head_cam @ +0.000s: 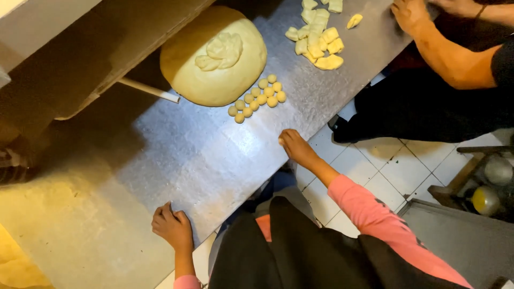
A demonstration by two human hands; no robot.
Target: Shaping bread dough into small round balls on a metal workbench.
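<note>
While right hand [295,147] rests tableside, dough balls [257,99] beyond fingertips, apart.

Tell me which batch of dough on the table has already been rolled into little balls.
The cluster of small round balls beside the big dough mound, nearest the right hand. The pile of cut chunks farther up is blocky.

small pale dough balls [258,99], clustered on table [176,155]

A bakery kitchen: steel worktable [176,160], big dough mound [214,59], tiled floor [396,171].
</note>
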